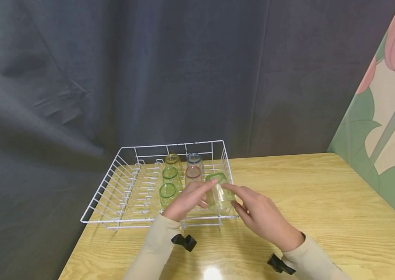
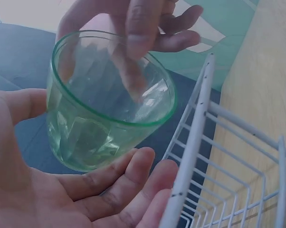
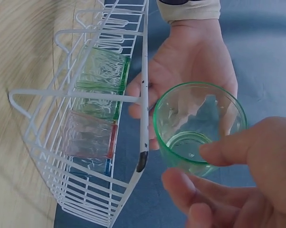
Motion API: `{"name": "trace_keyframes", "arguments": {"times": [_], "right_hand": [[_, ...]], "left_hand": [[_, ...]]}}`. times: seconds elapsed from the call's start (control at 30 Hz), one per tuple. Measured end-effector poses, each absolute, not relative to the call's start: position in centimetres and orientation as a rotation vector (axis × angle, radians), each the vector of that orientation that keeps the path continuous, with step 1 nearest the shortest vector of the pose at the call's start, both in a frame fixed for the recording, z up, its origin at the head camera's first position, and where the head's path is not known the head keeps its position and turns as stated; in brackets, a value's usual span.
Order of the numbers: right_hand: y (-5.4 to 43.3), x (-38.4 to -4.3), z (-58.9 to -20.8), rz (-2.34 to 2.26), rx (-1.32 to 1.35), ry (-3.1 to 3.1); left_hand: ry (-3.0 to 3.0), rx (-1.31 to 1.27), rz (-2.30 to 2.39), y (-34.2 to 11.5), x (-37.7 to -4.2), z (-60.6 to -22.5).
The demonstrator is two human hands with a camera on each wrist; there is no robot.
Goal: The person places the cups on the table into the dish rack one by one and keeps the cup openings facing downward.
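Note:
A clear green drinking glass (image 1: 220, 198) is between my two hands over the front right corner of the white wire dish rack (image 1: 164, 221). It is tilted, with its base up and away and its open rim toward me. My left hand (image 1: 191, 197) has its thumb on the glass's side, and its curled fingers lie along the other side near the base. From the right, my right hand (image 1: 258, 212) pinches the rim, its thumb (image 3: 228, 147) at the mouth and other fingers outside. The rack's wire rim (image 2: 193, 142) runs close past the left fingertips.
Upside down in the rack stand two green glasses (image 1: 168, 191), a pinkish-red rimmed one (image 1: 193, 173), a blue one (image 1: 194, 158) and an amber one (image 1: 173, 159). Wire tines (image 1: 127, 186) fill the rack's left part. A dark curtain (image 1: 183, 77) hangs behind the wooden table (image 1: 306, 194).

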State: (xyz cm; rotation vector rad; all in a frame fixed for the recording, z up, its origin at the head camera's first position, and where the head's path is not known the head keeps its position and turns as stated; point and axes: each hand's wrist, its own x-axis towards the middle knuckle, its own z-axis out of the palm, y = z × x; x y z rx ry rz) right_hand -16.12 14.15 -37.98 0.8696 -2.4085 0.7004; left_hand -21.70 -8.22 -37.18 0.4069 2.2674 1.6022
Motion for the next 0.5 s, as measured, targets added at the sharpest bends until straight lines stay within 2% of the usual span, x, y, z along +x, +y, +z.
{"name": "trace_keyframes", "arguments": {"times": [0.2, 0.5], "right_hand": [[14.4, -16.1, -38.5, 0.664, 0.831, -2.419], [14.9, -16.4, -38.7, 0.704, 0.774, -2.46]], "left_hand": [[2.367, 0.458, 1.575, -8.8, -21.5, -36.9], [2.746, 0.355, 1.397, -9.9, -21.5, -36.3]]}}
